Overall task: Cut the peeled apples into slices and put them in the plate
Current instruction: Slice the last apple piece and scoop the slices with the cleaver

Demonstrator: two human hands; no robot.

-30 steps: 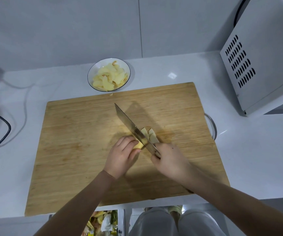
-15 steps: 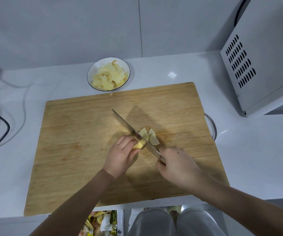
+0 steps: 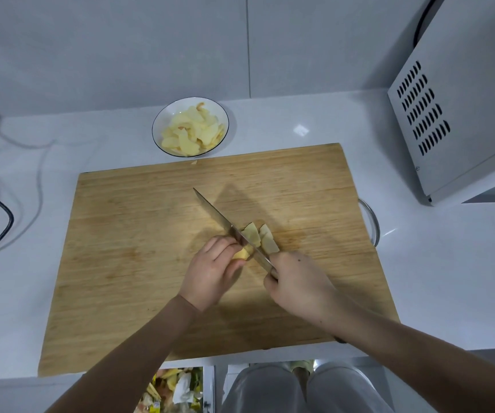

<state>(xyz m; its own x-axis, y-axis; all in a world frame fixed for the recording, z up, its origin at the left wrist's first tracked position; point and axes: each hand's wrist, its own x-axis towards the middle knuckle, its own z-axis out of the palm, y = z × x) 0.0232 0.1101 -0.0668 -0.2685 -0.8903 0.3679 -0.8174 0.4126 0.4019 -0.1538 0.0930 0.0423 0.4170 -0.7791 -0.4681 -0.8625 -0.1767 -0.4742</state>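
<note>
On the wooden cutting board point(image 3: 138, 251) lies a small peeled apple piece point(image 3: 241, 254), held down by the curled fingers of my left hand point(image 3: 213, 271). My right hand point(image 3: 298, 283) grips the handle of a knife point(image 3: 225, 223). Its blade runs diagonally up and left, across the apple piece. Just right of the blade, two or three cut slices point(image 3: 265, 239) lean against each other. Beyond the board's far edge stands a white plate point(image 3: 162, 120) with a dark rim, holding several apple slices.
A grey microwave point(image 3: 460, 102) stands at the right, close to the board's far right corner. Cables point(image 3: 7, 222) trail over the white counter at the left. Below the counter edge sits a bin of peel scraps point(image 3: 177, 389). A metal ring handle point(image 3: 370, 219) juts from the board's right side.
The knife has made a small cutting stroke through the apple piece, its handle dipping toward me and coming back. My left hand has stayed on the piece.
</note>
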